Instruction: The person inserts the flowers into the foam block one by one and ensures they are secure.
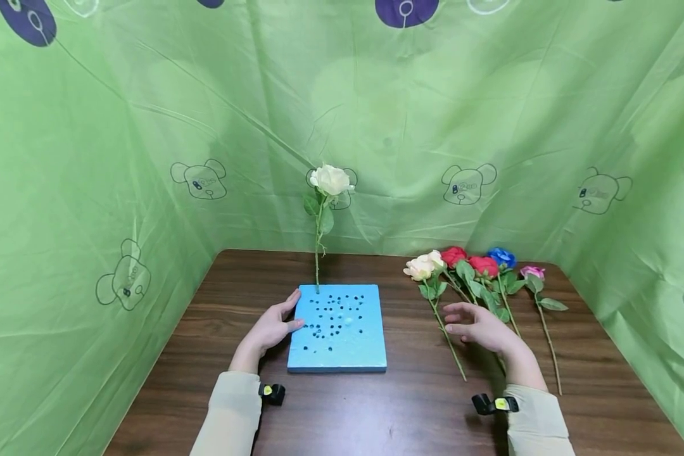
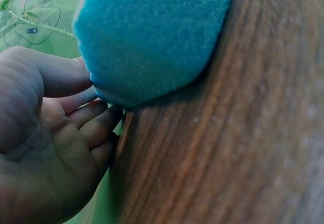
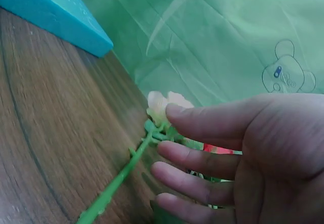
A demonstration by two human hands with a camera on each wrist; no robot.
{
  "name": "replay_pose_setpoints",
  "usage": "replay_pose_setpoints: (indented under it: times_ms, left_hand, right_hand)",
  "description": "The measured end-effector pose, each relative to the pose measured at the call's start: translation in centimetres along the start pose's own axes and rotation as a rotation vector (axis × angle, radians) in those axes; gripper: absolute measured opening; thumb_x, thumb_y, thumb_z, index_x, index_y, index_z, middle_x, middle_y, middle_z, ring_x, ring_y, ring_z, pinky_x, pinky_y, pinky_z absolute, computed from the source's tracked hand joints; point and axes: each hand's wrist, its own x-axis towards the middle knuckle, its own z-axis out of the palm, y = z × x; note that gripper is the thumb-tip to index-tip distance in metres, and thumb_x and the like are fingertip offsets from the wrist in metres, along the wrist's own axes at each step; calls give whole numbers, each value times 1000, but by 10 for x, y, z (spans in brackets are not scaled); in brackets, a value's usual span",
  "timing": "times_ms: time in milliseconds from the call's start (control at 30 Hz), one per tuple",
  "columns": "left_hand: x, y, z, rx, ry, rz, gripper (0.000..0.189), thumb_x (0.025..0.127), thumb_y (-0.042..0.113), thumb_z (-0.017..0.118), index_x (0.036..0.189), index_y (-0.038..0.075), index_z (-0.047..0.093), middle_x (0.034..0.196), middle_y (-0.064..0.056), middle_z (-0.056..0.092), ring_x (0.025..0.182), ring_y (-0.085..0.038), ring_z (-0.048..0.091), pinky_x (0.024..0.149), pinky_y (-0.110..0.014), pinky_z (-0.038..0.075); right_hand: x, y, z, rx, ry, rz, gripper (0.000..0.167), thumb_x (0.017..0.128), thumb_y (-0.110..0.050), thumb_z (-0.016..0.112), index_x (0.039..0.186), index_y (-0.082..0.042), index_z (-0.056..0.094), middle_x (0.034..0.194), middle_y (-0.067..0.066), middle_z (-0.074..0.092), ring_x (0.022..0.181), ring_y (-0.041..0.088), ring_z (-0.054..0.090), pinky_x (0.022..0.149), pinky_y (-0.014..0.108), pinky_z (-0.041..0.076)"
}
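Your right hand (image 1: 484, 328) is free of any load, its fingers loosely bent beside the stem of a cream rose (image 1: 418, 268); your left hand (image 1: 270, 326) grasps nothing, its thumb and fingers resting against the left side of the blue block (image 1: 353, 352). Around you, a green curtain (image 1: 376, 114) closes off the far side, left and right of the worktop (image 1: 422, 411). The cream stem lies between your right hand and the block, and overlapping leaves crowd the flowers beyond your fingers.

The white rose (image 1: 331, 180) stands upright in the block's far left part, bloom on top. On the right, the cream stem slants from its far bloom to a near, right end; the pink rose (image 1: 532, 272) points far too.

You have one block, one white rose, seemingly two overlapping cream blooms, two red roses (image 1: 483, 266), one blue rose (image 1: 501, 257) and one pink.
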Motion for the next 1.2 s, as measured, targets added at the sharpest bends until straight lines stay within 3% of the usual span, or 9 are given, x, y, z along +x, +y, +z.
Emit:
replay_pose_setpoints:
  times_ms: [233, 467, 833, 1200]
  left_hand:
    - [-2, -2, 1, 0, 4, -5, 75, 106, 15, 69, 170, 13, 30, 176, 2, 22, 162, -27, 14, 129, -54, 15]
    - [-1, -2, 1, 0, 5, 6, 75, 106, 15, 69, 169, 13, 30, 176, 1, 22, 162, -27, 14, 129, -54, 15]
    - [-1, 0, 1, -13, 2, 9, 75, 106, 14, 69, 170, 13, 30, 177, 1, 21, 163, -29, 12, 129, -56, 15]
    - [-1, -1, 1, -10, 3, -2, 75, 106, 14, 69, 170, 13, 29, 176, 2, 21, 163, -28, 13, 129, -55, 15]
  right_hand:
    - [-3, 3, 1, 21, -48, 100, 64, 93, -3, 82, 148, 9, 52, 131, 30, 65, 100, 27, 72, 81, 47, 63]
    - [-3, 7, 6, 3, -15, 160, 71, 85, 3, 86, 148, 6, 52, 125, 23, 64, 99, 27, 69, 78, 49, 64]
    - [0, 7, 13, -38, 33, 192, 65, 79, 5, 90, 135, 8, 57, 116, 19, 58, 95, 28, 63, 70, 46, 64]
    - [1, 0, 18, -44, 42, 207, 63, 79, 11, 88, 134, 8, 57, 114, 18, 55, 91, 27, 62, 68, 46, 63]
